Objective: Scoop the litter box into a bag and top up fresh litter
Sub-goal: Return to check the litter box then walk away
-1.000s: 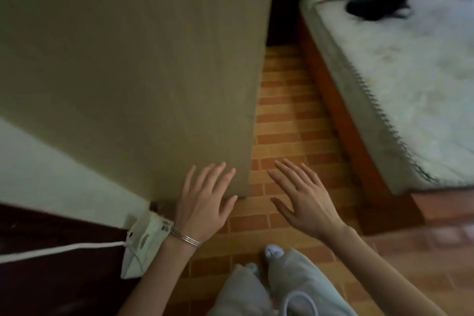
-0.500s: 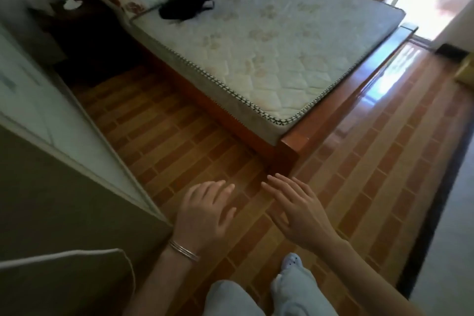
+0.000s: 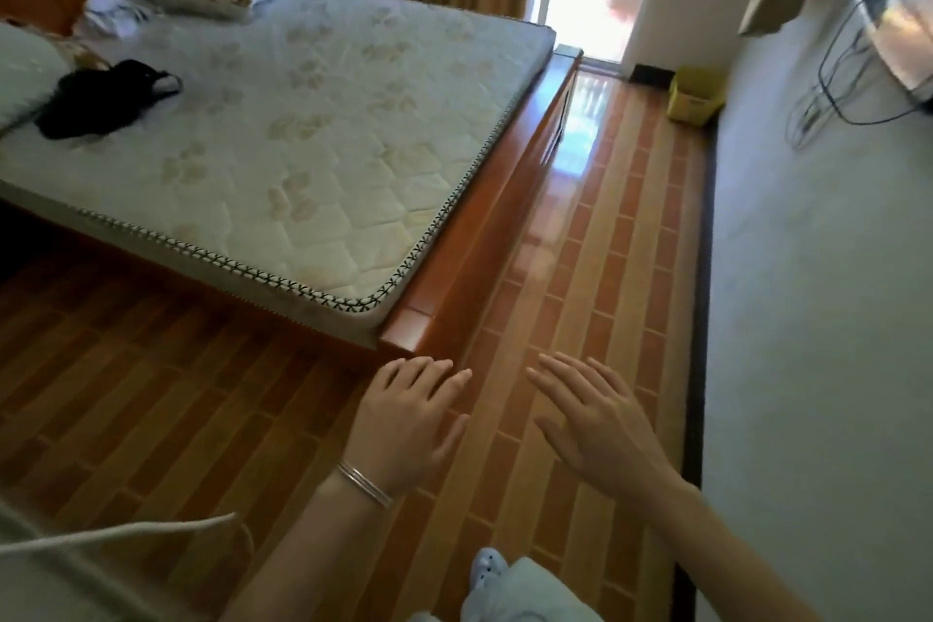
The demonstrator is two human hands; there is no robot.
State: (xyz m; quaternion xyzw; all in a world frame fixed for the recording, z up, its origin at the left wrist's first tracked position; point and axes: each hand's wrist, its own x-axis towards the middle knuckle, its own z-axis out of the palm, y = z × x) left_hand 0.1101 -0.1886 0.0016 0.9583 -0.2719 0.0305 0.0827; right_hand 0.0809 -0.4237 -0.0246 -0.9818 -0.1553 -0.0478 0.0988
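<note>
Brown plank floor [image 3: 580,268] lies under both hands at the lower centre of the frame. The left hand [image 3: 409,419] and right hand [image 3: 601,429] hover palm-down, fingers loosely spread, holding and touching nothing, fingertips aimed toward the top of the frame. At upper right a yellow open-topped box [image 3: 694,94] stands upright against the wall [image 3: 808,268]; whether it is the litter box I cannot tell.

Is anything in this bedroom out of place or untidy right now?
A black garment lies crumpled on the bare mattress, and loose cables dangle down the right wall. Nothing looks spilled or broken.
</note>
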